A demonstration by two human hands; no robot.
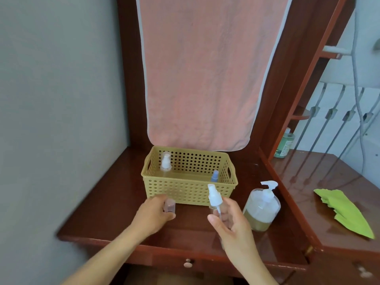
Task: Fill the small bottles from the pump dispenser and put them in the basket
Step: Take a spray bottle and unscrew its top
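A yellow perforated basket [185, 190] stands on the dark wooden table [107, 206]. Inside it are a clear bottle with a white spray top [165, 164] at the left and a blue-topped bottle [214, 176] at the right. My left hand [153, 214] grips a small clear cap [169, 205] in front of the basket. My right hand [232, 223] holds a small clear bottle with a white spray head [214, 197]. The large pump dispenser [262, 208], holding brownish liquid in its lower part, stands just right of my right hand.
A pink towel [201, 75] hangs behind the basket. A green cloth [345, 210] lies on the higher surface at the right, with a green bottle [284, 145] on a shelf behind it. A drawer knob [187, 264] shows below the table edge.
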